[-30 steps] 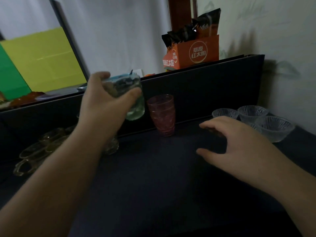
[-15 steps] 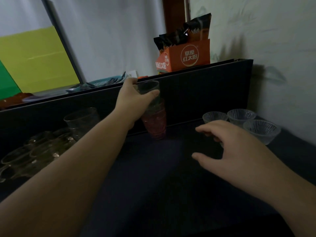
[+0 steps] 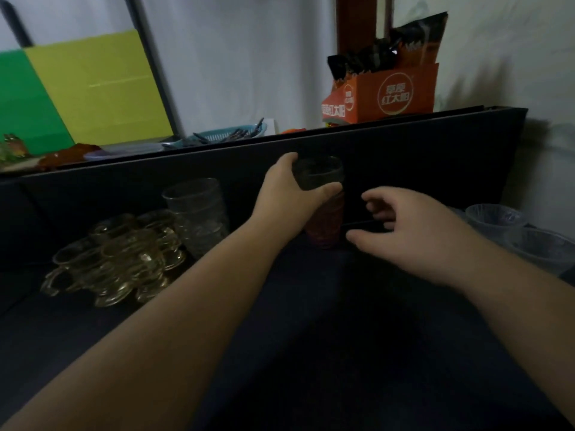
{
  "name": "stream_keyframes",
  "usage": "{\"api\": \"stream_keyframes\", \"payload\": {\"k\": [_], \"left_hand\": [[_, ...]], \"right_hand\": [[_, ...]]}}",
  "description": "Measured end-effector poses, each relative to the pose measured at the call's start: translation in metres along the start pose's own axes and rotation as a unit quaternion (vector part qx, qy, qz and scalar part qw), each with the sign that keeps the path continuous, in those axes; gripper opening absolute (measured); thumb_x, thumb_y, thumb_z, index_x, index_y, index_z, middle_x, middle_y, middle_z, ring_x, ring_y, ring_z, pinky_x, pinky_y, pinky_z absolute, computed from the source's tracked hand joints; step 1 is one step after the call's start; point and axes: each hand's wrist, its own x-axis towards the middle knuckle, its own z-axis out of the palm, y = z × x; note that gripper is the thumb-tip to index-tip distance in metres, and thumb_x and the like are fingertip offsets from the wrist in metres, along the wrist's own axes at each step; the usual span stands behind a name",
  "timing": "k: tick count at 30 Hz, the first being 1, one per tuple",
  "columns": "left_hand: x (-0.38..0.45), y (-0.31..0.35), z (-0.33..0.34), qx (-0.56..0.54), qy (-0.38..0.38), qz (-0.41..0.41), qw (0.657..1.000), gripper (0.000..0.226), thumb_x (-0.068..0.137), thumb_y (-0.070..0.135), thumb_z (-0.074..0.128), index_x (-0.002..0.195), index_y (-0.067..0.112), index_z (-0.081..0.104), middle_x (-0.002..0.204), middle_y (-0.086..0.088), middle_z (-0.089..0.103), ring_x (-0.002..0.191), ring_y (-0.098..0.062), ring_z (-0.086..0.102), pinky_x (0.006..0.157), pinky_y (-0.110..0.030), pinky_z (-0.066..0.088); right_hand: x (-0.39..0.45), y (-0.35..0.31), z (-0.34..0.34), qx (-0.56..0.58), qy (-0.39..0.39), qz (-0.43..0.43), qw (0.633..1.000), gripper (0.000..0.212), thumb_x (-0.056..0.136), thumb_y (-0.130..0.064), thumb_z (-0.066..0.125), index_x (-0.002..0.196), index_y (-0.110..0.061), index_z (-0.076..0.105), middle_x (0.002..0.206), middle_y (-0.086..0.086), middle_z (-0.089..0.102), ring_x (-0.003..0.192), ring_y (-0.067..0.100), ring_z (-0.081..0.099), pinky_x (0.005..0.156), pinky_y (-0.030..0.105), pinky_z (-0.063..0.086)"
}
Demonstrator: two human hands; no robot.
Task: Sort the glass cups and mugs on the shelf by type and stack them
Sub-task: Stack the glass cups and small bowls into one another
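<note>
Near the centre of the frame the left hand (image 3: 287,194) grips a clear glass cup (image 3: 318,173), thumb along its lower front and fingers curled round its left side; the cup stands upright on top of the stack of red cups (image 3: 326,223), whether fully seated in it I cannot tell. Just right of that stack the right hand (image 3: 413,231) hovers above the dark shelf (image 3: 311,337), its fingers loosely curled and apart, clasping nothing; whether a fingertip touches the red cups cannot be told. At left centre stands a stack of clear tumblers (image 3: 197,216), upright against the dark back panel (image 3: 435,157); beside it, in the lower left, a cluster of amber-tinted glass mugs (image 3: 115,259) lies crowded together, handles outward. At the right edge sit small clear ribbed bowls (image 3: 497,217), close together and partly hidden by the right wrist. Above the panel, in the upper right, an orange carton (image 3: 385,93) holds dark sachets; left of it lies a blue basket (image 3: 230,135) with utensils; in the upper left lean green and yellow boards (image 3: 93,88).
</note>
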Motion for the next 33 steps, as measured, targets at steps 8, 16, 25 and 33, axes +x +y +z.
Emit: {"api": "stream_keyframes", "payload": {"k": [8,16,25,33], "left_hand": [[-0.042,-0.021,-0.099,0.257,0.101,0.077,0.958,0.081,0.077,0.053,0.070,0.144,0.019,0.038,0.143,-0.003,0.043,0.132,-0.022,0.036,0.108,-0.033,0.028],[-0.011,-0.050,-0.140,0.444,-0.089,-0.034,0.891,0.056,0.070,0.057,0.073,0.117,0.030,0.058,0.131,-0.005,0.049,0.116,-0.028,0.048,0.095,-0.045,0.044],[0.002,-0.055,-0.135,0.432,-0.109,0.032,0.895,0.028,0.071,0.050,0.075,0.086,0.036,0.057,0.123,-0.001,0.054,0.111,-0.024,0.052,0.084,-0.037,0.045],[0.014,-0.048,-0.110,0.391,-0.119,0.067,0.910,0.027,0.070,0.052,0.075,0.077,0.037,0.054,0.127,-0.005,0.054,0.126,-0.028,0.045,0.096,-0.043,0.044]], "right_hand": [[0.058,0.014,0.047,0.135,0.036,0.111,0.984,0.108,0.068,-0.047,0.084,0.154,-0.021,0.023,0.149,0.008,0.043,0.131,0.024,0.047,0.106,0.047,0.042],[0.073,0.012,0.079,0.214,0.065,0.091,0.970,0.093,0.066,-0.038,0.089,0.144,-0.022,0.040,0.131,-0.004,0.057,0.118,0.013,0.055,0.098,0.033,0.046],[0.076,0.009,0.090,0.226,0.079,0.091,0.967,0.086,0.064,-0.045,0.088,0.138,-0.027,0.048,0.128,-0.007,0.061,0.117,0.013,0.057,0.101,0.041,0.048],[0.075,-0.003,0.101,0.246,0.050,0.081,0.965,0.074,0.061,-0.047,0.088,0.126,-0.032,0.057,0.117,-0.010,0.068,0.109,0.007,0.062,0.099,0.040,0.050]]}}
